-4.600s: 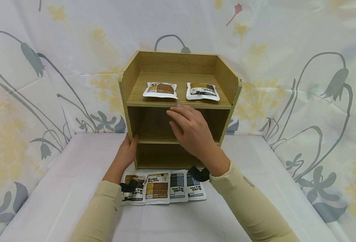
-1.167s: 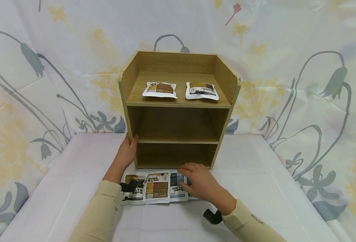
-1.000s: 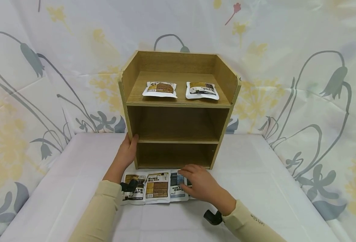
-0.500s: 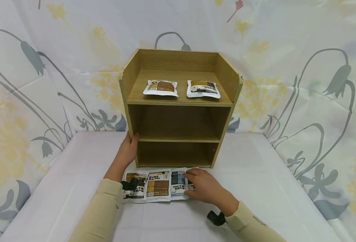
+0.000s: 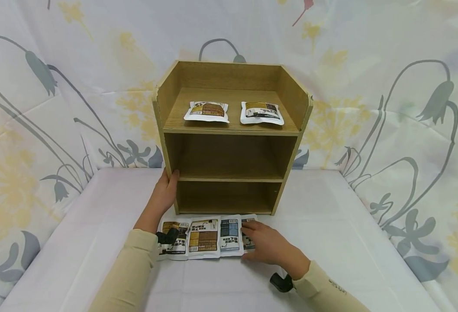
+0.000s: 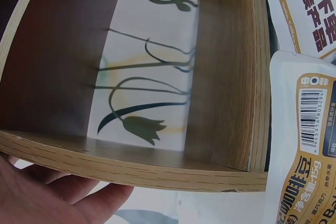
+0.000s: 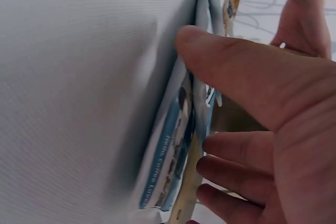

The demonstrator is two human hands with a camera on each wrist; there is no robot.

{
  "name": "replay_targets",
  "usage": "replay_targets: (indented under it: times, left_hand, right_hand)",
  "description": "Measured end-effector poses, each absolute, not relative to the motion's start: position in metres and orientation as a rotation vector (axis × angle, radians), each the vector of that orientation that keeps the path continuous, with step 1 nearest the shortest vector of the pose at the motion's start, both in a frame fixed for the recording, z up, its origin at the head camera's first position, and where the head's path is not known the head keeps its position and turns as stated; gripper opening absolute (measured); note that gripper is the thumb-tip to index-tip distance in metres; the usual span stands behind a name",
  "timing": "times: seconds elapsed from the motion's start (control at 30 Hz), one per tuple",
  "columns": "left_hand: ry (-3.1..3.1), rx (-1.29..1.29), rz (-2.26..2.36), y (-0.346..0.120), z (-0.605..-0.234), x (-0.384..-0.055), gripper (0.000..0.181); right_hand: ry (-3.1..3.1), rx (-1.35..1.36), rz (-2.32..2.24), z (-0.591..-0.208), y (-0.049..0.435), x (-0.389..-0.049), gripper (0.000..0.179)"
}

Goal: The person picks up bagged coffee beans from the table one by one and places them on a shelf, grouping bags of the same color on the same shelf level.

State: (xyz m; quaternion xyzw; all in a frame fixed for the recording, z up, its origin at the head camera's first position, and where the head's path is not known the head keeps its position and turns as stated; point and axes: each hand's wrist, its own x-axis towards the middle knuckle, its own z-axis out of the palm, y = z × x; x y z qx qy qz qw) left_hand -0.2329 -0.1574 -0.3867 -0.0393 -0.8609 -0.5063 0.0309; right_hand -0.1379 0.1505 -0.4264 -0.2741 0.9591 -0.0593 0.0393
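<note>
Head view: left hand (image 5: 162, 194) clamps the wooden shelf (image 5: 229, 179) by its side, likely steadying it; right hand (image 5: 272, 245), thumb and fingers apart, spans the rightmost pouch (image 5: 248, 242), seemingly matching its size.

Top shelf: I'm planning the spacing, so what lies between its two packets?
Only a bare strip of the wooden shelf separates the left packet from the right packet, as the head view shows.

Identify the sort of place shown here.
Probably a staged tabletop recording corner: floral sheeting backs a white-covered table, where a small wooden shelf stands with printed pouches laid before it.
</note>
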Motion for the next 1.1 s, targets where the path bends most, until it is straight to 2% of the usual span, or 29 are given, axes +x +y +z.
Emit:
replay_targets:
  times: [0.6,0.93,1.1]
  left_hand:
    - [-2.649,-0.122,-1.562,-0.157,-0.386,-0.233,0.067]
    - [-2.652,-0.121,-1.565,-0.157,-0.386,-0.233,0.068]
    - [-2.655,-0.116,-1.567,-0.157,-0.388,-0.233,0.069]
  right_hand:
    - [2.882,-0.716,-0.202,-0.431,0.151,-0.140,0.077]
    - [2.890,-0.737,-0.154,-0.429,0.154,-0.137,0.063]
    - [2.899,-0.861,-0.167,-0.431,0.163,-0.135,0.046]
